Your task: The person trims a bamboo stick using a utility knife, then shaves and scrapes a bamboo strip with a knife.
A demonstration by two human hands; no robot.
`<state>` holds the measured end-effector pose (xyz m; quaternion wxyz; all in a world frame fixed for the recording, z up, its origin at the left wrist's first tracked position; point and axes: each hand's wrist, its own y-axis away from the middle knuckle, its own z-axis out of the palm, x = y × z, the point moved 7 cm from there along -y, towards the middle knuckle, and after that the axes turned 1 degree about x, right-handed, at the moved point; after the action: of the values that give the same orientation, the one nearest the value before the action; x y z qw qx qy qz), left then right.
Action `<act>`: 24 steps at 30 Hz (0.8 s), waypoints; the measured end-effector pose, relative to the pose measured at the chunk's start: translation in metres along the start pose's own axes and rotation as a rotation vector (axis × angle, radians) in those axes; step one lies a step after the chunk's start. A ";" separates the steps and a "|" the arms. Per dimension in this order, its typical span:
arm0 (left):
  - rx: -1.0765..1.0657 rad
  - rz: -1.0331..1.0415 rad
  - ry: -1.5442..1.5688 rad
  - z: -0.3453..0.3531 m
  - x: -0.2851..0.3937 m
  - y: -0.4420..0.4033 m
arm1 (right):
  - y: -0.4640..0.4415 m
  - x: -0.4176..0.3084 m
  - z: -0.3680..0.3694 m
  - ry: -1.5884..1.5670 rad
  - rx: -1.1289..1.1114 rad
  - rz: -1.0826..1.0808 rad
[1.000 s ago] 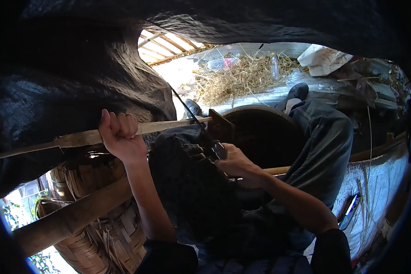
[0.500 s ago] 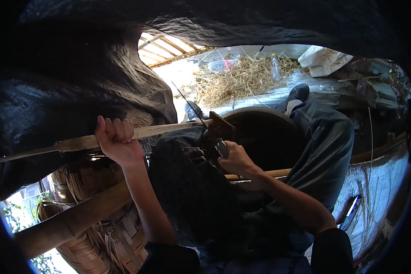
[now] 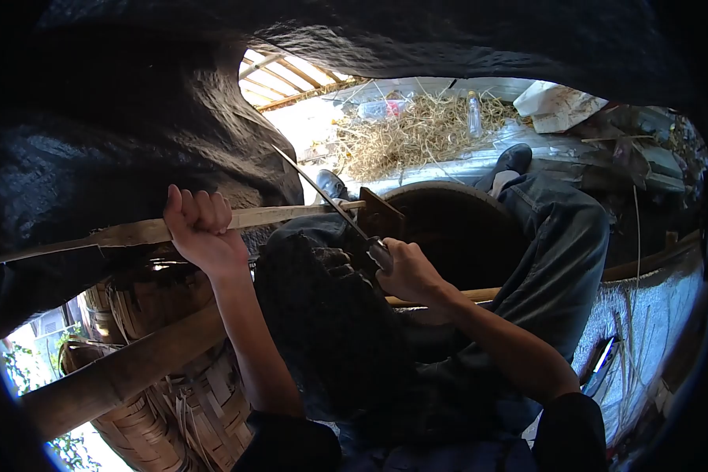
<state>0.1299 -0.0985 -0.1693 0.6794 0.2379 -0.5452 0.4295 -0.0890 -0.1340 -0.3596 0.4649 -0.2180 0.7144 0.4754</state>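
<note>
My left hand [image 3: 203, 230] is closed around a long, pale bamboo strip [image 3: 279, 214], which runs from the far left to a brown wooden board [image 3: 380, 214]. In my right hand [image 3: 418, 274] is the dark handle of a knife [image 3: 322, 191]. Its long, narrow blade points up and left, crossing the strip near the board; whether the edge touches the strip I cannot tell. Over my left thigh lies a dark, worn cloth [image 3: 315, 315].
A round dark tub [image 3: 448, 193] stands between my legs. Straw [image 3: 409, 138] and a plastic bottle [image 3: 473, 116] lie beyond it. At lower left are a bamboo pole [image 3: 126, 377] and woven baskets [image 3: 141, 429]. Black sheeting [image 3: 134, 134] hangs overhead and left.
The knife blade has turned, and its tip has swung left and slightly down, so more of the blade shows. My left hand and the strip have barely moved.
</note>
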 end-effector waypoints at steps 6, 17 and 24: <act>0.023 -0.008 -0.003 0.005 -0.001 -0.001 | 0.018 -0.034 0.005 -0.067 0.010 -0.138; 0.038 -0.006 -0.011 -0.002 -0.001 -0.003 | 0.005 -0.021 -0.010 -0.033 0.008 -0.114; 0.030 -0.014 0.014 -0.006 -0.002 -0.004 | -0.019 0.054 0.011 -0.031 -0.025 0.127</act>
<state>0.1364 -0.0967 -0.1719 0.6826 0.2486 -0.5323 0.4346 -0.0950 -0.1265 -0.4170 0.4418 -0.1706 0.7137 0.5161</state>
